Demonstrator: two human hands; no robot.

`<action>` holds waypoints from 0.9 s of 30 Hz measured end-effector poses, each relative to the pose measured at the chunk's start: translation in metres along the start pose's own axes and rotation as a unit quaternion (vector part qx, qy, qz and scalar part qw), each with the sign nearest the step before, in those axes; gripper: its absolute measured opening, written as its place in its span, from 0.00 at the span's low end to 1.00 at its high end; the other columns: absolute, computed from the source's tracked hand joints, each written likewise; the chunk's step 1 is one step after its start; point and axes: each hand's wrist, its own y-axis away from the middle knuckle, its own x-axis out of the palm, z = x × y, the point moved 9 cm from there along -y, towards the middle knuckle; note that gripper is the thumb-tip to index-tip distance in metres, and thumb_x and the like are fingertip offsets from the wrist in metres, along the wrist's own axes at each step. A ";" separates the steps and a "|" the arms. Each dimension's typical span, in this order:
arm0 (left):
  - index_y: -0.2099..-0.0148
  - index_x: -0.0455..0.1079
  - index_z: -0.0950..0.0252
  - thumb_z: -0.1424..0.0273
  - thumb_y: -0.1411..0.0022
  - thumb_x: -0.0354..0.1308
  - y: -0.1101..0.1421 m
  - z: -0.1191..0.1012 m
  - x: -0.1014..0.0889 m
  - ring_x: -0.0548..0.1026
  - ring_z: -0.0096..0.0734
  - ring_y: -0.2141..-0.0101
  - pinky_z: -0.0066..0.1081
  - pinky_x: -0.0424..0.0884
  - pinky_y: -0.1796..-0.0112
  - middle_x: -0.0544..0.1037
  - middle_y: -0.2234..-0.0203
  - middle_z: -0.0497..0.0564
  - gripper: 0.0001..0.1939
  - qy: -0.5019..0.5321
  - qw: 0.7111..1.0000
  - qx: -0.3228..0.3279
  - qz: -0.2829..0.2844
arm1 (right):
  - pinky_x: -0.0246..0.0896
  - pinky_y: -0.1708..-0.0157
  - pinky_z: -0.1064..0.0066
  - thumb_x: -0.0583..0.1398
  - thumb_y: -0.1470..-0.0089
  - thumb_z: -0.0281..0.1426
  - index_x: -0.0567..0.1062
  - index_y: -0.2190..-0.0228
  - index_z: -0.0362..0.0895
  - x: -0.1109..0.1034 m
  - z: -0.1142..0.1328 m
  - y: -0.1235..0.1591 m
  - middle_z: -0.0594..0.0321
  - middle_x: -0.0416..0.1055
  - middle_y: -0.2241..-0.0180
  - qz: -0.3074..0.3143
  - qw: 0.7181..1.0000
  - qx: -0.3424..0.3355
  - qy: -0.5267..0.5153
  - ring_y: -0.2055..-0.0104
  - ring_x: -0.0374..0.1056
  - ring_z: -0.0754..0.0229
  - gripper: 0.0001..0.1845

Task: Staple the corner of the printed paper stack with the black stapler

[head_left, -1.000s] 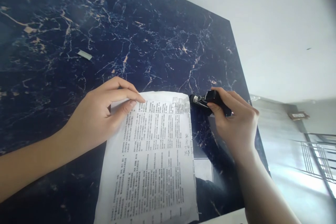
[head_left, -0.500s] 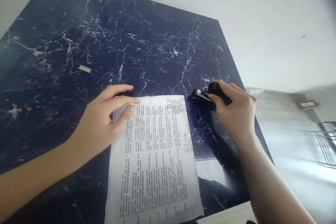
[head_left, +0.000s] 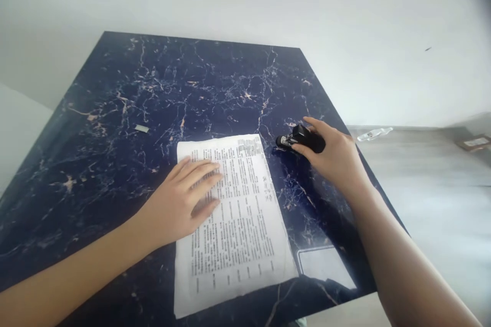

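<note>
Dark blue table (head_left: 218, 92), glossy, pale-veined, spans mid-frame; whitish wall (head_left: 230, 0) above, grey floor (head_left: 422, 179) at right with a brown box (head_left: 475, 143) at the edge. Small pale strip (head_left: 141, 129) lies left of centre. Printed paper (head_left: 241, 235) lies lower centre; left hand (head_left: 180, 202) rests on it, fingers spread, gripping nothing. Right hand (head_left: 337, 156), right of centre, grips a black stapler (head_left: 302, 137) near the paper's top right corner.
</note>
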 end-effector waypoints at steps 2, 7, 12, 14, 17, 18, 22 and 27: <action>0.30 0.66 0.61 0.61 0.27 0.60 0.001 0.003 0.004 0.67 0.53 0.33 0.61 0.57 0.31 0.70 0.33 0.58 0.27 -0.006 1.000 -0.007 0.013 | 0.71 0.51 0.52 0.69 0.45 0.37 0.76 0.40 0.49 0.005 -0.007 -0.001 0.54 0.82 0.53 0.032 0.999 0.004 0.005 0.51 0.78 0.41 0.31; 0.28 0.63 0.59 0.55 0.26 0.57 0.002 0.007 0.009 0.64 0.53 0.31 0.60 0.57 0.30 0.68 0.31 0.56 0.30 -0.012 0.999 -0.021 0.024 | 0.69 0.64 0.58 0.67 0.45 0.31 0.80 0.53 0.48 0.010 -0.009 0.000 0.58 0.81 0.66 0.039 0.999 0.026 0.012 0.64 0.77 0.46 0.16; 0.31 0.69 0.55 0.52 0.27 0.58 0.003 0.015 0.003 0.65 0.62 0.34 0.67 0.60 0.35 0.70 0.35 0.58 0.27 -0.048 0.997 -0.060 -0.008 | 0.72 0.52 0.53 0.66 0.42 0.30 0.79 0.49 0.47 -0.004 0.043 0.016 0.55 0.82 0.54 -0.061 0.994 -0.043 -0.085 0.54 0.78 0.46 0.19; 0.33 0.71 0.56 0.50 0.28 0.58 0.003 0.018 0.001 0.68 0.62 0.37 0.67 0.64 0.38 0.72 0.39 0.60 0.28 -0.063 0.995 -0.071 -0.019 | 0.73 0.51 0.55 0.66 0.41 0.30 0.78 0.47 0.48 0.000 0.072 0.026 0.56 0.82 0.52 -0.040 0.983 -0.089 -0.156 0.52 0.78 0.49 0.19; 0.35 0.71 0.60 0.48 0.30 0.60 0.003 0.021 -0.002 0.71 0.60 0.41 0.63 0.67 0.40 0.74 0.42 0.61 0.30 -0.050 0.995 -0.084 -0.033 | 0.75 0.53 0.59 0.66 0.39 0.30 0.76 0.45 0.49 0.016 0.113 0.042 0.57 0.81 0.52 0.027 0.957 -0.161 -0.238 0.52 0.78 0.52 0.21; 0.36 0.71 0.61 0.47 0.32 0.62 0.003 0.022 -0.003 0.71 0.59 0.41 0.63 0.68 0.40 0.74 0.42 0.61 0.31 -0.043 0.994 -0.088 -0.039 | 0.75 0.53 0.59 0.65 0.37 0.29 0.75 0.43 0.49 0.021 0.124 0.047 0.57 0.81 0.52 0.042 0.949 -0.186 -0.253 0.52 0.77 0.52 0.21; 0.37 0.68 0.60 0.44 0.40 0.68 0.003 0.024 -0.006 0.71 0.60 0.40 0.61 0.68 0.39 0.74 0.41 0.60 0.37 -0.016 0.994 -0.095 -0.050 | 0.76 0.52 0.55 0.61 0.33 0.28 0.73 0.41 0.49 0.039 0.147 0.062 0.55 0.80 0.51 0.063 0.929 -0.268 -0.247 0.51 0.76 0.51 0.21; 0.36 0.66 0.61 0.45 0.41 0.69 0.004 0.028 -0.004 0.71 0.60 0.39 0.61 0.67 0.39 0.73 0.40 0.61 0.39 -0.006 0.992 -0.117 -0.051 | 0.76 0.52 0.52 0.60 0.32 0.28 0.73 0.40 0.47 0.056 0.157 0.065 0.52 0.79 0.50 0.076 0.930 -0.300 -0.199 0.52 0.76 0.49 0.20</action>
